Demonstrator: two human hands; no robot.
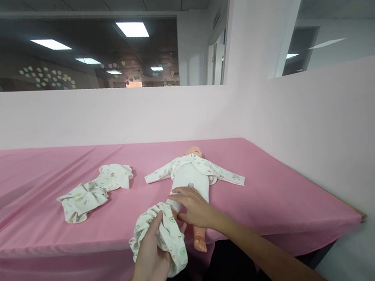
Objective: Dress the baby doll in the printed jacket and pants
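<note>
Doll (192, 178) taken as landmark: white wall (130, 115) beyond its head, pink-draped table (269, 194) beneath it. Doll laid lengthwise, feet at the near table edge; printed long-sleeved top (200, 162) over its upper body, both sleeves outspread. Other printed clothing (85, 198) lies to the person's left of the doll, well apart. Bunched printed garment (175, 247) at one doll leg, pinched by left hand (154, 252), thumb uppermost. Right hand (195, 205): fingers bent over the doll's hip and thigh, thumb apart; cannot tell whether it grips.
</note>
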